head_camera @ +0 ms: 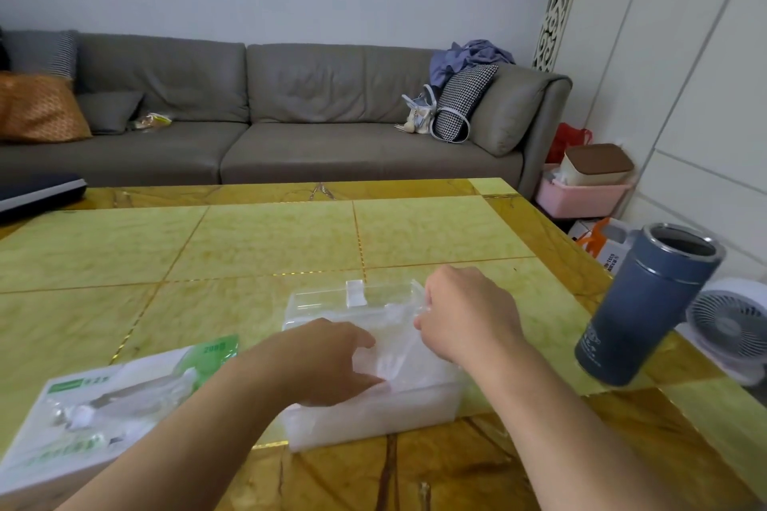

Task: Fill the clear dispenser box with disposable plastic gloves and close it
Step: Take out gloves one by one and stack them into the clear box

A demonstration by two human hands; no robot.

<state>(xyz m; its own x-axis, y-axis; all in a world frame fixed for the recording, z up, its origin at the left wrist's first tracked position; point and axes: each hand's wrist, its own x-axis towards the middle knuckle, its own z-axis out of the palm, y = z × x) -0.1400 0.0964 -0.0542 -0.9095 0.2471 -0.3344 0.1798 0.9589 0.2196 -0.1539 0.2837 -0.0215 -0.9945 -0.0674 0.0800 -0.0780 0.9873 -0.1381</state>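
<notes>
The clear dispenser box (373, 407) sits on the yellow table (269, 245) directly under both hands, its lid (352, 297) raised just beyond them. The left hand (328, 361) presses flat on the plastic gloves (398, 361) inside. The right hand (465, 311) pinches the gloves' far edge. A green-and-white glove package (112, 398) lies left of the left forearm.

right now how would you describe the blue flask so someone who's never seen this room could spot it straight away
Start at the yellow-green tiled table in front of the grey sofa and follow its right edge toward the camera. There stands the blue flask, right of the clear dispenser box that both hands are at. It is the only tall, dark, opaque cylinder there, with an open metal rim on top.
</notes>
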